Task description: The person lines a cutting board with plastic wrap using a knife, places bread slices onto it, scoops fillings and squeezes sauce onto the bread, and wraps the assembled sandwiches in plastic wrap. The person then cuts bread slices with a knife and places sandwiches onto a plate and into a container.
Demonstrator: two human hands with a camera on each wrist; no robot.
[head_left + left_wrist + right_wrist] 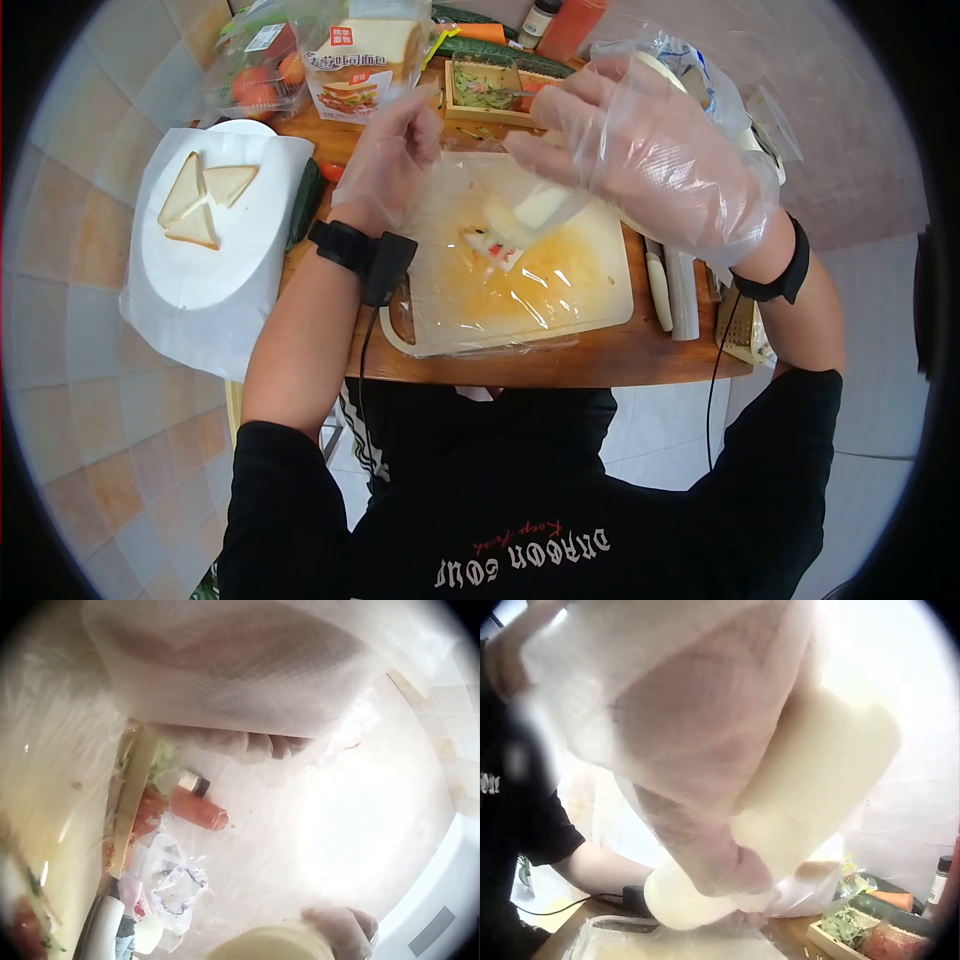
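My gloved right hand [650, 150] grips a pale cream bottle [817, 772] tilted downward over the cutting board [590, 300]; its rounded lower end [682, 900] shows in the right wrist view. My gloved left hand [390, 155] is raised above the board's upper left edge with fingers bent; whether it pinches any film is unclear. Clear plastic film [530, 300] covers much of the board. Beneath the bottle lies a small pale piece with red bits [495, 250], partly blurred by the film.
At left, bread triangles [182, 190] lie on a white plate [190, 275]. Behind the board stand a bread bag [350, 80], a wooden tray of shredded vegetables [483, 112] and a red bottle [570, 28]. A knife [658, 290] and a film roll [682, 295] lie at right.
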